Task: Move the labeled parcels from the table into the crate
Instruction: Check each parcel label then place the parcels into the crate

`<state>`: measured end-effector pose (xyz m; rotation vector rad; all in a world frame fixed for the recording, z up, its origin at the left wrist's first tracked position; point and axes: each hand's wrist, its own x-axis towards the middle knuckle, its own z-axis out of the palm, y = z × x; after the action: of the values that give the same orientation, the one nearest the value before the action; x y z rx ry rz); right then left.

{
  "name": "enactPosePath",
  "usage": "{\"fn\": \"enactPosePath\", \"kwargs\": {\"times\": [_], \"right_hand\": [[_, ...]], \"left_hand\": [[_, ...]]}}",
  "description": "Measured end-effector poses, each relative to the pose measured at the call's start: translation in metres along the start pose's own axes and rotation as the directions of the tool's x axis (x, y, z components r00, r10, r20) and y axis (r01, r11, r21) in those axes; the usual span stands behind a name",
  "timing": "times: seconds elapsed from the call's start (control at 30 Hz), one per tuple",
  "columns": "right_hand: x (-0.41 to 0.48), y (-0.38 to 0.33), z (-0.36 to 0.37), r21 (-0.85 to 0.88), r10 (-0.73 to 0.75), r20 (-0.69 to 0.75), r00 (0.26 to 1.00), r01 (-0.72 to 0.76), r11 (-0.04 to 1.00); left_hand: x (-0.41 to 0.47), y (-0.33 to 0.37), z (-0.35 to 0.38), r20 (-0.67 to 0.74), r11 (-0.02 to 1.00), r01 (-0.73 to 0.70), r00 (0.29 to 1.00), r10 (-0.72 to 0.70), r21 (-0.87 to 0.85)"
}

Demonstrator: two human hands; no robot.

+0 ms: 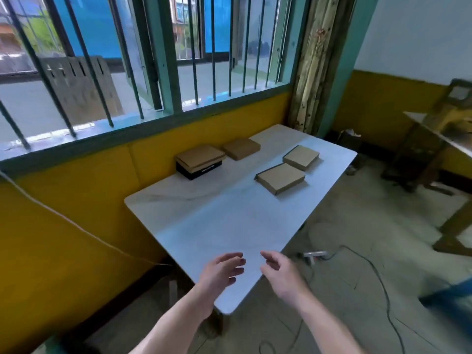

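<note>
Slack left grip [224, 270] and right grip [279, 273], nearest parcel [281, 178] well beyond

Cropped, smeared, or too small to read

Both forearms run off the bottom edge behind the left hand [224, 270] and right hand [279, 273]. A blue shape [449, 292] at the right edge is cropped and blurred (crate or not, it cannot be told). White print on the black box [201, 171] by the surface's [229, 221] far left edge is unreadable. A brown parcel [200, 155] hides its top. The wooden furniture [434, 139] at the right is cut off.
</note>
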<state>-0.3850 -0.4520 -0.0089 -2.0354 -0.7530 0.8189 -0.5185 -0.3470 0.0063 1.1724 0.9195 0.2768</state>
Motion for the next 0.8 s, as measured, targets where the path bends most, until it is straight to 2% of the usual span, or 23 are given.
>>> {"fn": "enactPosePath", "kwargs": {"times": [0.17, 0.3, 0.53, 0.67, 0.8], "right_hand": [[0.059, 0.009, -0.028, 0.001, 0.024, 0.052, 0.998, -0.024, 1.000], [0.127, 0.009, -0.048, -0.007, 0.015, 0.089, 0.996, -0.015, 1.000], [0.255, -0.009, -0.087, -0.135, 0.016, 0.185, 0.983, 0.009, 0.991], [0.309, -0.026, -0.091, -0.114, 0.031, 0.243, 0.970, -0.003, 0.993], [0.357, -0.048, -0.075, -0.089, 0.001, 0.335, 0.942, 0.031, 0.996]], "left_hand": [[0.059, 0.013, 0.031, -0.027, 1.000, 0.015, 1.000, -0.016, -0.014], [0.125, 0.027, 0.046, -0.072, 0.995, 0.028, 0.997, -0.035, -0.091], [0.242, 0.070, 0.051, -0.212, 0.977, 0.039, 0.974, -0.085, -0.211], [0.280, 0.090, 0.033, -0.329, 0.968, 0.014, 0.939, -0.098, -0.251], [0.312, 0.102, 0.010, -0.499, 0.955, -0.055, 0.861, -0.102, -0.290]]}}
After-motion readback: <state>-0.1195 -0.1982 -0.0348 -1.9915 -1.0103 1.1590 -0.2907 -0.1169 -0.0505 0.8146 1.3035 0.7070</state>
